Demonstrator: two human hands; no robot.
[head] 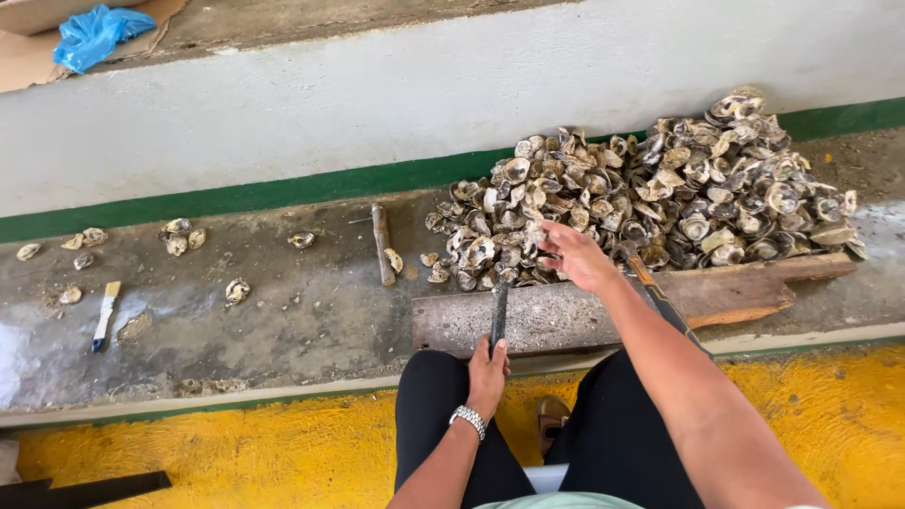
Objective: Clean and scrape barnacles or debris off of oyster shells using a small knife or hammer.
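Our right hand reaches with fingers spread, nothing in them, touching the near edge of the oyster shell pile, which spreads toward one o'clock. Our left hand is clamped on a dark knife, its blade pointing twelve o'clock over the wooden plank.

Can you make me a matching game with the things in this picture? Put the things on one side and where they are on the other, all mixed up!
Things:
1. oyster shell pile
2. dark tool
3. blue plastic bag
4. small brush

Places:
A. top left corner, up on the ledge
B. held in the left hand, resting on the wooden plank
C. lying on the wet concrete floor at far left
D. heaped against the wall, where the right hand reaches

Right pairs: 1-D, 2-B, 3-A, 4-C
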